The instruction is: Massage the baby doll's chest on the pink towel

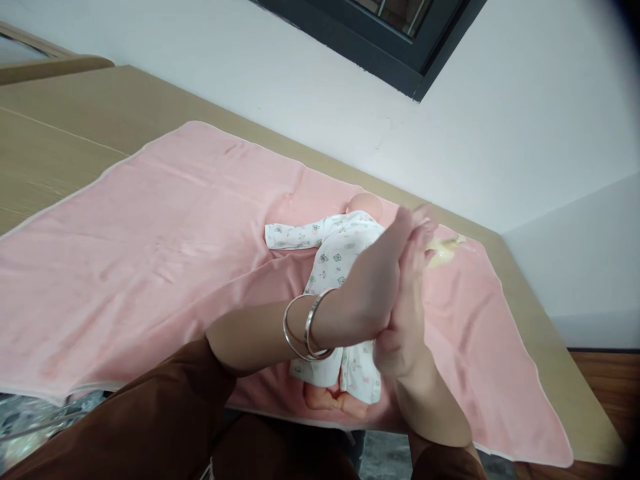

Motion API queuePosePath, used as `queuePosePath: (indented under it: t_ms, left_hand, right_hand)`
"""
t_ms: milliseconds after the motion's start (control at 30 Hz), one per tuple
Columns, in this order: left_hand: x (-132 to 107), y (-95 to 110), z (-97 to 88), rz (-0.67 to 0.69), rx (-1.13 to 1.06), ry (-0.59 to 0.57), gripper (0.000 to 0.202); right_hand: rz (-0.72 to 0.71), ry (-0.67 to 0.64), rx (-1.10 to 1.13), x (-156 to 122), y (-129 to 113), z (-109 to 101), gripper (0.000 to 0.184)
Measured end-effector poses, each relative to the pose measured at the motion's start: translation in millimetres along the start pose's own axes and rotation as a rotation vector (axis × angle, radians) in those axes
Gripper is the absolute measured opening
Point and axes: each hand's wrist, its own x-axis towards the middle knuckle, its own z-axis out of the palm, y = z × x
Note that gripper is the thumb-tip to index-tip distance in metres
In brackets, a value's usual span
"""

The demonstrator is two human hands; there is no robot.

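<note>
- the left hand point(373, 287), with two bangles point(311, 327) at its wrist, is flat, its palm pressed against the right hand.
- the right hand point(407, 303) is flat too, its blurred fingers extended.
- both hands are above the doll point(336, 259), hiding part of it.
- the doll lies on the pink blanket point(110, 267), head far, feet near, one sleeve stretched left.
- a pale yellow item point(444, 252) lies far right on the blanket.
</note>
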Motion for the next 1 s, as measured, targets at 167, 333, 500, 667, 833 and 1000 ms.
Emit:
queuePosePath:
  t_ms: [167,333,500,667,833,1000]
  left_hand:
    - [8.4,26.8,-10.6,0.125,0.138,-0.024,0.054]
    - [27.4,36.5,-19.1,0.098,0.214,0.071,0.056]
    - [70.3,19.8,-47.4,0.18,0.38,0.133,0.048]
    - [117.4,-9.0,-91.6,0.329,0.618,0.389,0.035]
    - [129.1,-30.6,-120.4,0.422,0.971,0.471,0.02]
    - [115.4,-53.6,-140.3,0.611,1.311,0.36,0.028]
  right_hand:
    - [-0.085,-0.083,0.062,-4.9,-3.9,7.3,0.082]
    - [-0.082,-0.071,0.036,-2.9,0.7,4.3,0.075]
    - [0.026,0.034,0.183,1.5,24.0,13.3,0.053]
    - [0.38,0.193,0.289,7.5,70.1,38.8,0.038]
    - [0.486,-0.048,0.072,11.0,109.2,64.6,0.04]
    - [0.371,-0.26,-0.09,5.9,134.4,72.8,0.052]
